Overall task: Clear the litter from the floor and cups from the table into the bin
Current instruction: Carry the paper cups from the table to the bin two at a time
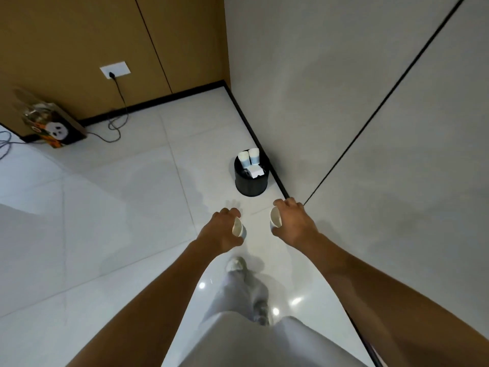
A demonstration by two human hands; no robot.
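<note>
A small black bin (251, 185) stands on the white tiled floor against the grey wall, ahead of my hands. Two white paper cups (249, 156) stick out of its top beside crumpled white paper (256, 171). My left hand (222, 230) grips a white paper cup (237, 227), its mouth facing right. My right hand (293, 223) grips another white paper cup (275, 217), its mouth facing left. Both hands are held out side by side, short of the bin and above the floor.
A cardboard box with a panda print (57, 128) sits by the brown wall at the far left. A black cable (116, 123) runs from a wall socket (115, 70) across the floor. My legs and shoes (238, 263) are below my hands.
</note>
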